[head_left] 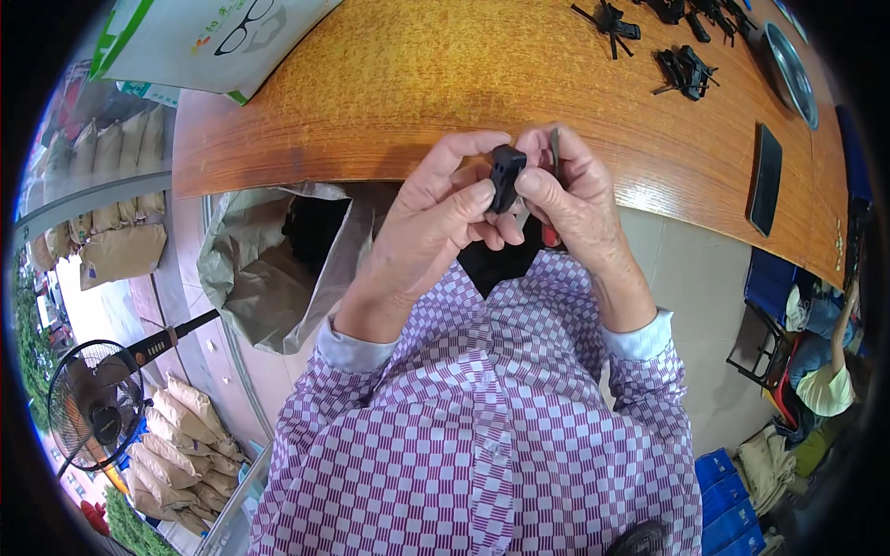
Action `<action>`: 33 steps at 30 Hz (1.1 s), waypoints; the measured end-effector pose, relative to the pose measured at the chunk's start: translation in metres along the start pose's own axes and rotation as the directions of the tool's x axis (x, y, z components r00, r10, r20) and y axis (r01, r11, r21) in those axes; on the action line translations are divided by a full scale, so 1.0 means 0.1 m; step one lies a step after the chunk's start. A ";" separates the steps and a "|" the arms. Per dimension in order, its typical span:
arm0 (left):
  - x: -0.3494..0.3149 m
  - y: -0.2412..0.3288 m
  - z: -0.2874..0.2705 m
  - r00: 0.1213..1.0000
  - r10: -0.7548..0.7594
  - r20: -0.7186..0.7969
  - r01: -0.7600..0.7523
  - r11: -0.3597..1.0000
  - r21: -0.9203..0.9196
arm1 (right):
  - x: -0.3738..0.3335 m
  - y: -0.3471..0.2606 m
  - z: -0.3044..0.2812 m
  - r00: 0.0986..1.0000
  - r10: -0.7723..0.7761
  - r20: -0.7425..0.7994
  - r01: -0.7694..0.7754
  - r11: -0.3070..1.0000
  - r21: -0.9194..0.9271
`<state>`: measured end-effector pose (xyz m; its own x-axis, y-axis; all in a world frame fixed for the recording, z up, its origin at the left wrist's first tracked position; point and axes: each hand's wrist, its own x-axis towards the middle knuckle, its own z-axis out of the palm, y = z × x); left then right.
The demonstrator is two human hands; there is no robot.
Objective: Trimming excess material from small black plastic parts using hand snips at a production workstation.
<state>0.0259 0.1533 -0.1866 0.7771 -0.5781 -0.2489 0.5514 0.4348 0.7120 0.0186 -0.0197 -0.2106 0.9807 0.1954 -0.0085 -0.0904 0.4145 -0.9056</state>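
A small black plastic part (505, 176) is held up in front of the chest, level in view with the near edge of the table. The left hand (428, 206) pinches it between thumb and bent fingers. The right hand (586, 199) meets it from the other side, thumb pressed close against it, with the remaining fingers curled in. Those curled fingers also hold a thin grey tool (555, 148), which stands up between them; a red piece (551, 236) shows below the same palm, and whether the two are joined is hidden by the hand.

Right below the grip is the person's purple-and-white checked shirt (417, 445), its pale cuffs turned back at both wrists. Just beyond the grip spreads the wooden table (399, 102). Farther off on it, ahead and to the right of the grip, lie clusters of black parts (684, 72), with a metal bowl (790, 79) beside them. Nearer, to the right of the grip, a flat black phone (765, 179) lies close to the table's edge.

Left of the grip, below the table edge, a crumpled sack (250, 269) gapes around dark contents. Ahead and left stands a white and green bag (213, 42). Well apart, lower left, is a fan (97, 408) near piled sacks (176, 454); far right, another person (825, 389) sits.
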 end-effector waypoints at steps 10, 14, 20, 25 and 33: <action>0.11 -0.14 0.13 0.980 0.182 0.076 -0.188 0.747 0.638 | -0.11 -0.07 -0.09 0.997 0.049 -0.051 -0.057 0.987 -0.149; 0.18 -0.13 0.21 0.976 0.208 0.069 -0.188 0.629 0.754 | -0.21 -0.19 -0.07 0.996 0.047 -0.079 -0.066 0.964 -0.258; 0.30 -0.14 0.27 0.976 0.212 0.058 -0.173 0.580 0.796 | -0.36 -0.24 -0.07 0.987 0.106 -0.118 -0.140 0.930 -0.340; 0.39 -0.18 0.31 0.966 0.233 0.114 -0.224 0.526 0.820 | -0.36 -0.24 -0.14 0.990 0.075 -0.123 -0.114 0.930 -0.351; 0.44 -0.20 0.34 0.985 0.155 0.077 -0.137 0.427 0.894 | -0.37 -0.17 -0.21 0.988 0.059 -0.144 -0.101 0.946 -0.307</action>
<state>0.0394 0.0958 -0.1895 0.8273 -0.5554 -0.0842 -0.1424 -0.3524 0.9250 -0.0123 -0.0529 -0.2041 0.9884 0.0895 -0.1230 -0.1317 0.0991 -0.9863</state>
